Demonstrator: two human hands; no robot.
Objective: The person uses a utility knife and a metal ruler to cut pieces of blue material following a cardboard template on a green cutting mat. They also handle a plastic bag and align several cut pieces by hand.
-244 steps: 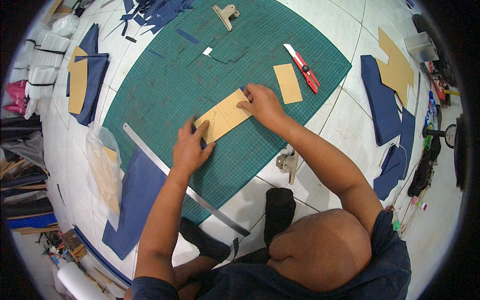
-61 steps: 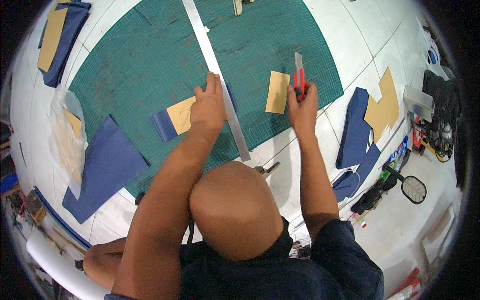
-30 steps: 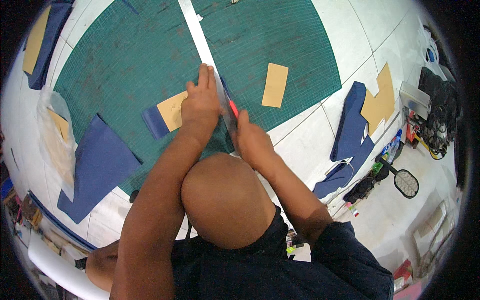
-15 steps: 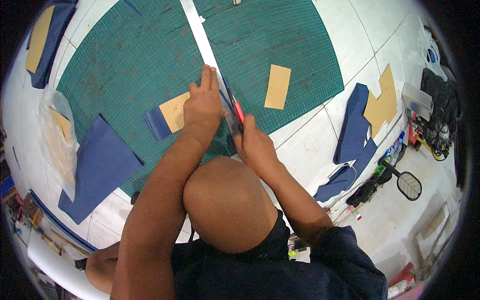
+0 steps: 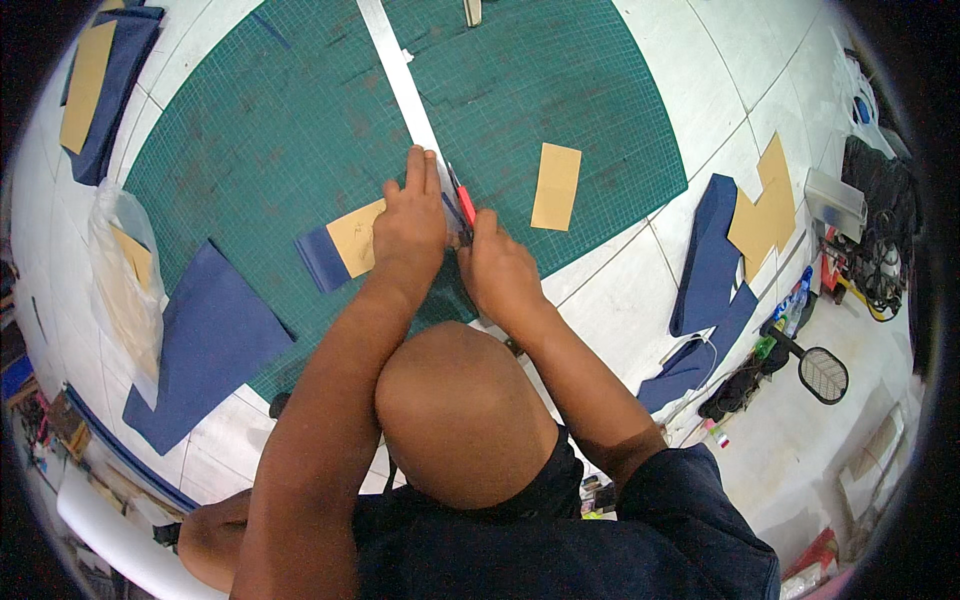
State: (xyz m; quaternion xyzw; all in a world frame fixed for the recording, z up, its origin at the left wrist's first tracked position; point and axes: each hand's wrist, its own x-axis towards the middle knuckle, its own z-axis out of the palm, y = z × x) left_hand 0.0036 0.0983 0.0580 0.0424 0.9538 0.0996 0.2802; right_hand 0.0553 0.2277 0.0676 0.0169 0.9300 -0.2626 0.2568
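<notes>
A long metal ruler (image 5: 398, 82) lies across the green cutting mat (image 5: 240, 150). My left hand (image 5: 410, 222) is spread over it, two fingers stretched along the metal and the rest toward a tan card piece (image 5: 354, 240). This card lies on a dark blue fabric strip (image 5: 320, 260), whose other end shows by the ruler's right edge. In my right hand (image 5: 500, 265) is a red-handled cutter knife (image 5: 465, 204), its fingers closed round the handle. The blade points away from me along the ruler's right edge. My right hand hides the handle's lower end.
Another tan card (image 5: 555, 187) rests on the mat to the right. Blue fabric (image 5: 205, 345) overlaps the mat's left edge beside a plastic bag (image 5: 128, 285). Right of the mat lie blue fabric pieces (image 5: 705, 255), a tan pattern (image 5: 765, 215) and a racket (image 5: 822, 372). My bent knee (image 5: 465, 410) rises between my arms.
My right hand and the cutter knife have moved a little away from me and leftward beside the ruler. My left hand stays pressed in place. The whole view has shifted slightly.
</notes>
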